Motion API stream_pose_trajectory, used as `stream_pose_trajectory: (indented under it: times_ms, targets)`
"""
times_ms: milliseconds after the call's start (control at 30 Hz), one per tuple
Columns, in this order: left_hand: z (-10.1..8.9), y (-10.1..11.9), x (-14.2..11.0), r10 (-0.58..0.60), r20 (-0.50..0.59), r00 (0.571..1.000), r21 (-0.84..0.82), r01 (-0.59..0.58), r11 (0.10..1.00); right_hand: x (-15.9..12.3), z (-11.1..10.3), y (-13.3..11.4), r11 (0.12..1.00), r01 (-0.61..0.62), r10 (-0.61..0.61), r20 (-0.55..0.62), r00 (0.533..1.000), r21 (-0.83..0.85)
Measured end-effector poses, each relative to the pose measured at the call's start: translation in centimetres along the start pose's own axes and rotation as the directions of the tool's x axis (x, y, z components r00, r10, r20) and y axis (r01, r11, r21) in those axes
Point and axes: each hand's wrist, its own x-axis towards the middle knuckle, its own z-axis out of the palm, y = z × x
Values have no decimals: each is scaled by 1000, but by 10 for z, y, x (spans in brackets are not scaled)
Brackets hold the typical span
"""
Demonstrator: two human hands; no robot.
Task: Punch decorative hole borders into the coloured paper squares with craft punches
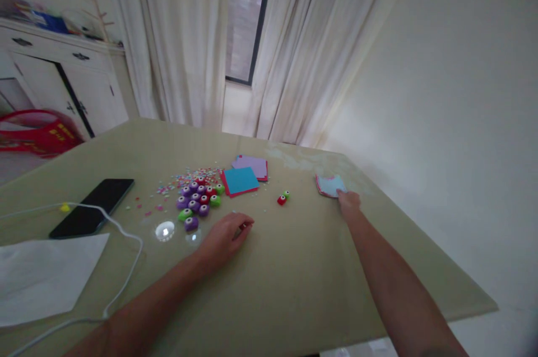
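My right hand (349,204) reaches to the right side of the table and pinches the near corner of a small stack of light-blue and pink paper (330,185), whose edges look uneven. My left hand (227,233) rests on the table with fingers loosely bent and a gap between thumb and forefinger; nothing shows in it. Just left of it lies a cluster of purple, red and green eye-shaped beads (194,205). A red bead (281,200) and a green bead (287,194) sit apart between the hands. Beyond them are blue square paper (241,180) and lilac paper (252,165).
Tiny coloured bits (180,180) are scattered behind the beads. At left are a black phone (94,205), a white cable (126,231) and a white sheet (46,278). A clear round piece (165,231) lies near the beads. A wall (462,121) borders the right side.
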Motion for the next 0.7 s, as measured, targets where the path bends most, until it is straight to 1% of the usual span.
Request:
stream_pose_trajectory:
  times_ms: [67, 100, 133, 167, 200, 233, 267, 300, 333, 367, 400, 433, 500, 600, 700]
  targets:
    - [0, 1, 0, 11, -4, 1000, 11, -11, 1000, -8, 4, -3, 998, -1, -3, -65, 998, -55]
    - [0, 2, 1, 15, -5, 1000, 16, -15, 1000, -12, 6, -7, 997, 19, -25, -86, 996, -68]
    - [0, 2, 1, 18, -6, 1000, 22, -18, 1000, -16, 10, -15, 995, 65, -72, -87, 994, -78]
    - [0, 2, 2, 22, -5, 1000, 26, -22, 999, -21, 16, -25, 988, 134, -139, -63, 988, -81]
    - [0, 3, 3, 26, -2, 1000, 29, -25, 999, -26, 22, -37, 972, 223, -225, -7, 974, -76]
    - [0, 3, 3, 30, 3, 1000, 30, -30, 999, -34, 30, -51, 946, 319, -315, 71, 947, -62]
    - [1, 3, 4, 34, 10, 999, 30, -34, 999, -44, 40, -65, 912, 408, -397, 158, 904, -44]
    - [2, 4, 4, 39, 17, 999, 30, -39, 999, -56, 51, -79, 876, 483, -462, 254, 850, -23]
    - [2, 4, 4, 43, 23, 999, 29, -44, 999, -71, 62, -92, 837, 546, -509, 355, 784, -5]
    - [2, 4, 4, 48, 28, 998, 29, -49, 998, -87, 73, -104, 804, 595, -534, 443, 720, 3]
    - [2, 5, 3, 52, 32, 998, 29, -53, 998, -103, 85, -114, 779, 627, -537, 512, 670, -3]
    - [1, 5, 2, 60, 33, 998, 31, -61, 998, -119, 95, -123, 760, 649, -529, 565, 633, -15]
    - [-1, 6, 0, 97, 28, 995, 45, -98, 994, -146, 110, -135, 735, 677, -503, 634, 587, -45]
    - [-4, 6, -2, 190, 11, 982, 87, -190, 978, -166, 121, -145, 720, 689, -458, 693, 557, -78]
    - [-5, 6, -1, 220, 0, 975, 112, -219, 969, -166, 124, -151, 724, 685, -419, 735, 533, -84]
